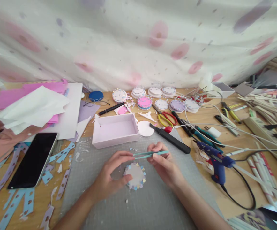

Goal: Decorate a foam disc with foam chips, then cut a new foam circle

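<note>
And here we are, right over the grey mat (83, 172): the right hand (163, 166) has its grip pinched on what look like teal tweezers (143, 154), held crosswise just beyond the round disc (136, 172) with its pastel scalloped edge. The left hand (108, 175) is spread, thumb well apart from the fingers; the fingertips are right up at the far end of the tweezers, though whether they touch it or pinch some tiny bit there, I cannot tell. The thumb reaches over the disc's left edge, pressing or merely hovering, no telling which. The disc itself lies on the mat, between the hands and nearer the left, its rim crowded with small blue, cream and lilac pieces. This looks like fine handling of small pieces, with the tweezers being readied or tended at the tips. From here, a next move calls for a light, steady pinch, the tips well aligned, and the thumb kept off those delicate edge pieces. Small scraps (133, 149) lie just beyond the tweezers, near the pale box (116, 140).
</note>
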`<state>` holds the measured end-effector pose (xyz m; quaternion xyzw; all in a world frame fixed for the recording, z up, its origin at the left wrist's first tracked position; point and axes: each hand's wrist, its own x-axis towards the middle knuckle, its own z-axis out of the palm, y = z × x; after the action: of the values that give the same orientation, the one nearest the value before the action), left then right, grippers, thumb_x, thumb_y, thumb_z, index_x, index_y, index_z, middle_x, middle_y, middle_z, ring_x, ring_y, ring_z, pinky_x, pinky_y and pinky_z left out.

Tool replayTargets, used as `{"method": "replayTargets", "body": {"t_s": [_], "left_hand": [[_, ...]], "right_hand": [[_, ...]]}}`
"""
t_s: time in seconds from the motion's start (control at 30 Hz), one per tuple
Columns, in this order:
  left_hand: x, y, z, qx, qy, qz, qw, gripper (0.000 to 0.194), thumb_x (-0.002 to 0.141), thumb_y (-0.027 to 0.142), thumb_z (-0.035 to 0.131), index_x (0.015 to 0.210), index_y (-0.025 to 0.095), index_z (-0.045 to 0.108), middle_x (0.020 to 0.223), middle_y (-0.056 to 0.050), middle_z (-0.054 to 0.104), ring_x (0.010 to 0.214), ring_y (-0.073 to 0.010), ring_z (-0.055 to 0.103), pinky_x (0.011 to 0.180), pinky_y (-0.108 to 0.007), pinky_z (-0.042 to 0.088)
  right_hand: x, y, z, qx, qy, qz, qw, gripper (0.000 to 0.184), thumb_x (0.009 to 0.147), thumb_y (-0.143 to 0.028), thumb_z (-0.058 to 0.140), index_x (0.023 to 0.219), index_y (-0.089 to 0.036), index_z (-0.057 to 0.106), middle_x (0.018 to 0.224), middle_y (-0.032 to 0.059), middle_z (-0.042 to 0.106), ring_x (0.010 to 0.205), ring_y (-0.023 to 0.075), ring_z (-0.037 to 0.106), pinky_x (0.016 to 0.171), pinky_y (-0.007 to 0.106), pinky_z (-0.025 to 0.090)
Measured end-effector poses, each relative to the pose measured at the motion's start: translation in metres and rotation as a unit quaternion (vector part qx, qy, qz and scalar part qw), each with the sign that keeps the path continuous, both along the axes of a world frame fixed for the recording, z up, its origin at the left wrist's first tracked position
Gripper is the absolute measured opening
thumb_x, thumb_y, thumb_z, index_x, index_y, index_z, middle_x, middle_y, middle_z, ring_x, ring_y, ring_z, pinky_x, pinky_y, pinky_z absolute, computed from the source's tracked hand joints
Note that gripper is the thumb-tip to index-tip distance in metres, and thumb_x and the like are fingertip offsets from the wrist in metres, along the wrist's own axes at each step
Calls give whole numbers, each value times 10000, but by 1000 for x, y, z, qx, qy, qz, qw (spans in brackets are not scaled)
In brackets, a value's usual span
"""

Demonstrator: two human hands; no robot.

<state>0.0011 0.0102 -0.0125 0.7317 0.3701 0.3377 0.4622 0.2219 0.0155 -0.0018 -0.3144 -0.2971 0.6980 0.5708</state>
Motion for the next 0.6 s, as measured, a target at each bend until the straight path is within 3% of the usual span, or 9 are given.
{"method": "replayTargets", "body": {"t_s": [0.4,0.6], "left_hand": [[3,1,0,47,-26,22,998,318,863,231,633,1172,275,570,1156,-68,586,1105,-204,563,949,-346,456],[2,2,0,60,-27,49,997,279,870,202,613,1143,254,586,1112,-81,589,1074,-215,570,932,-370,462]], "right_hand": [[-1,-2,-2,17,-87,-7,996,176,722,-282,801,784,-235,644,850,6,720,676,115,594,609,228,444],[-1,-4,-1,16,-113,-19,993,165,723,-254,802,781,-235,649,869,10,737,800,149,663,705,261,507]]}}
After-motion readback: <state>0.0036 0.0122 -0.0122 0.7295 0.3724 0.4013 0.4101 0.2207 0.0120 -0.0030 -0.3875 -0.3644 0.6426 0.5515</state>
